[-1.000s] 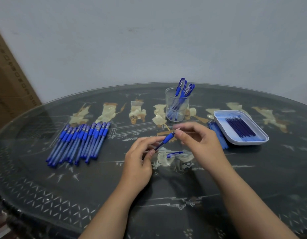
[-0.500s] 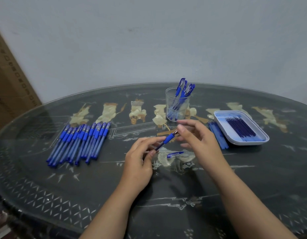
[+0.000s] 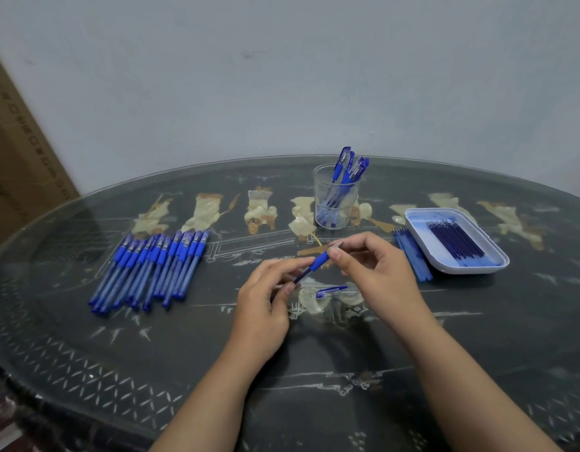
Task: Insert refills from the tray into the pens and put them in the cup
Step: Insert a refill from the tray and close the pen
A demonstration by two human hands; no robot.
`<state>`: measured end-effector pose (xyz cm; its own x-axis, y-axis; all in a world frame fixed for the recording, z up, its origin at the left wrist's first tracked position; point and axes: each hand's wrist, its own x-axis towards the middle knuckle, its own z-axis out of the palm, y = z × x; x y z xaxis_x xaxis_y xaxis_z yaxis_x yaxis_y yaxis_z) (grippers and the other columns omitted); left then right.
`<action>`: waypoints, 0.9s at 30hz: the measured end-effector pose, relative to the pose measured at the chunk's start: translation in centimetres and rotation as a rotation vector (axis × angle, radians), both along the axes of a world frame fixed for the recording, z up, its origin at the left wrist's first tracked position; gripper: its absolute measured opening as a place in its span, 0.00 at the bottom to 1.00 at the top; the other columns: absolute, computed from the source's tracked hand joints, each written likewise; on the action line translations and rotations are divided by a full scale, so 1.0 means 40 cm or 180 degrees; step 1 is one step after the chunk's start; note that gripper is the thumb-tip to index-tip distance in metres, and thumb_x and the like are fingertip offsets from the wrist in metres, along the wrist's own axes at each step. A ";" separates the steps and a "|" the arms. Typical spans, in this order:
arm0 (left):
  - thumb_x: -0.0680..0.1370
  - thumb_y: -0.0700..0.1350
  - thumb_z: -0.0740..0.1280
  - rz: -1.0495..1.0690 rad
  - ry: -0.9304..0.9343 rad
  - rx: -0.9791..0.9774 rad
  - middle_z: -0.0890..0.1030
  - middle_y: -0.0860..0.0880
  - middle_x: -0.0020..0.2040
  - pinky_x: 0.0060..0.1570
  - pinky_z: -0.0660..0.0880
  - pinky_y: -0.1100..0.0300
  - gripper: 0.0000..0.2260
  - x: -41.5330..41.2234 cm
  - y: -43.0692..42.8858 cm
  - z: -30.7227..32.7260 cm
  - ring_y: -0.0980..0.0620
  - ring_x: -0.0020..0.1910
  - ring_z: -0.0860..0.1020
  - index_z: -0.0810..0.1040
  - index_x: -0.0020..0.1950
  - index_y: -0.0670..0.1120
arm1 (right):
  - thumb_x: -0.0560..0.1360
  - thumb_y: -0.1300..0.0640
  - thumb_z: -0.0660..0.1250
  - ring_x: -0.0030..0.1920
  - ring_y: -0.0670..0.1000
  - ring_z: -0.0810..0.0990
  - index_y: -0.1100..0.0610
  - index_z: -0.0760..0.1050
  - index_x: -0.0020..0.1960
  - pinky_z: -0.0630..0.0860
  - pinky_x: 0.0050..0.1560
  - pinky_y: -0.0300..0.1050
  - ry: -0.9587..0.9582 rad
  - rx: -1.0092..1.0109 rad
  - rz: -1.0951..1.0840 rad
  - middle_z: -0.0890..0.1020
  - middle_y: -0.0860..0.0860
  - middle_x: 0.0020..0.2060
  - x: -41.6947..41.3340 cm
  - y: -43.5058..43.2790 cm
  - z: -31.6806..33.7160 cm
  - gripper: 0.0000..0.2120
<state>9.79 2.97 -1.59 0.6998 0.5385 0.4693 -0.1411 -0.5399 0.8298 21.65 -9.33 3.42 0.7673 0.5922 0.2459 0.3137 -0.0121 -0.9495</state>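
Blue pen (image 3: pixel 316 263) bridges left hand (image 3: pixel 266 301) and right hand (image 3: pixel 376 272), both grips pinching it.

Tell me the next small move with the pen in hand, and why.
Probably drop the right hand to the cap: the pen, barrel in the left hand, looks assembled but uncapped, and the cap lies on the table just beneath.

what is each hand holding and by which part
One blue pen, shared by both hands. The left hand grips the rear of its barrel; the right hand pinches the tip end, just past the blue rubber grip.
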 end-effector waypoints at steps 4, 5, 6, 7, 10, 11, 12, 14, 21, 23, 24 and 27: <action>0.75 0.25 0.63 0.0017 0.0020 0.0033 0.78 0.53 0.53 0.52 0.72 0.70 0.27 -0.001 0.000 0.003 0.55 0.55 0.78 0.81 0.58 0.56 | 0.76 0.58 0.70 0.47 0.46 0.83 0.51 0.83 0.49 0.80 0.54 0.50 0.0098 0.0100 0.0106 0.86 0.47 0.43 -0.001 -0.004 0.003 0.05; 0.75 0.25 0.64 0.0002 0.0032 0.0032 0.78 0.53 0.53 0.52 0.72 0.70 0.27 -0.002 -0.001 0.005 0.56 0.55 0.78 0.81 0.58 0.56 | 0.76 0.59 0.70 0.47 0.46 0.84 0.51 0.83 0.49 0.80 0.55 0.50 0.0086 0.0103 0.0102 0.86 0.46 0.43 -0.001 -0.004 0.003 0.05; 0.75 0.25 0.64 -0.0012 0.0034 0.0029 0.79 0.53 0.53 0.52 0.72 0.71 0.27 -0.002 -0.002 0.006 0.56 0.55 0.78 0.81 0.58 0.56 | 0.76 0.59 0.70 0.47 0.45 0.84 0.52 0.83 0.48 0.80 0.55 0.49 0.0083 0.0100 0.0086 0.86 0.46 0.43 0.001 -0.005 0.003 0.05; 0.75 0.25 0.64 -0.0017 0.0027 0.0027 0.79 0.53 0.53 0.52 0.73 0.70 0.27 -0.002 -0.003 0.007 0.56 0.55 0.78 0.81 0.58 0.57 | 0.76 0.59 0.70 0.47 0.44 0.84 0.52 0.83 0.47 0.80 0.55 0.49 0.0093 0.0095 0.0066 0.86 0.45 0.43 0.002 -0.005 0.002 0.04; 0.75 0.24 0.64 0.0043 -0.0017 0.0011 0.79 0.54 0.53 0.52 0.74 0.68 0.29 -0.001 -0.001 0.004 0.55 0.55 0.79 0.81 0.58 0.59 | 0.75 0.57 0.70 0.47 0.46 0.83 0.50 0.83 0.48 0.80 0.53 0.47 0.0128 0.0084 0.0018 0.86 0.46 0.43 0.003 0.000 -0.005 0.04; 0.75 0.24 0.64 0.0077 -0.0040 -0.0004 0.79 0.55 0.53 0.52 0.74 0.68 0.29 0.000 0.001 0.003 0.55 0.55 0.79 0.81 0.58 0.59 | 0.75 0.56 0.70 0.47 0.46 0.83 0.50 0.82 0.50 0.80 0.53 0.46 0.0194 0.0131 0.0010 0.86 0.47 0.44 0.005 0.001 -0.009 0.05; 0.75 0.24 0.64 0.0106 -0.0050 -0.0036 0.79 0.56 0.52 0.52 0.75 0.67 0.30 0.000 0.002 0.001 0.55 0.55 0.79 0.81 0.58 0.60 | 0.76 0.55 0.70 0.47 0.45 0.83 0.49 0.81 0.53 0.79 0.52 0.44 0.0254 0.0131 0.0007 0.85 0.47 0.45 0.006 0.001 -0.014 0.07; 0.75 0.25 0.63 0.0154 -0.0038 -0.0117 0.78 0.59 0.52 0.51 0.75 0.67 0.31 0.001 0.003 0.001 0.55 0.54 0.79 0.80 0.58 0.62 | 0.75 0.55 0.70 0.47 0.41 0.80 0.50 0.79 0.59 0.75 0.51 0.34 -0.0227 -0.0342 -0.0066 0.83 0.44 0.44 0.020 0.000 -0.035 0.12; 0.76 0.27 0.64 0.0203 0.0035 -0.0217 0.78 0.58 0.50 0.49 0.76 0.68 0.29 -0.003 0.002 0.008 0.57 0.50 0.79 0.78 0.59 0.62 | 0.74 0.57 0.71 0.53 0.45 0.75 0.47 0.74 0.66 0.72 0.60 0.43 -0.1747 -0.1797 0.0304 0.79 0.45 0.49 0.036 -0.001 -0.105 0.21; 0.76 0.28 0.64 0.0178 0.0049 -0.0243 0.77 0.60 0.50 0.50 0.77 0.66 0.29 -0.004 0.001 0.008 0.55 0.49 0.80 0.77 0.60 0.63 | 0.75 0.61 0.70 0.48 0.45 0.74 0.49 0.76 0.65 0.73 0.56 0.42 -0.1735 -0.1699 0.0267 0.79 0.45 0.45 0.038 0.002 -0.101 0.19; 0.76 0.28 0.65 0.0163 0.0057 -0.0264 0.77 0.60 0.50 0.50 0.77 0.66 0.29 -0.004 0.000 0.008 0.54 0.49 0.80 0.77 0.60 0.63 | 0.75 0.62 0.70 0.46 0.45 0.75 0.50 0.76 0.65 0.73 0.54 0.40 -0.1647 -0.1609 0.0179 0.78 0.45 0.44 0.039 0.002 -0.095 0.19; 0.76 0.28 0.64 0.0095 0.0040 -0.0396 0.78 0.56 0.49 0.49 0.77 0.67 0.28 -0.004 -0.002 0.009 0.52 0.48 0.81 0.76 0.61 0.62 | 0.77 0.63 0.67 0.42 0.44 0.77 0.51 0.75 0.66 0.71 0.45 0.28 -0.1033 -0.1120 -0.0221 0.80 0.47 0.41 0.052 -0.008 -0.069 0.19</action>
<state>9.63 2.91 -1.24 0.6879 0.6128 0.3888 -0.1156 -0.4364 0.8923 23.71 -9.66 0.67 0.7248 0.6325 0.2732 0.5801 -0.3463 -0.7372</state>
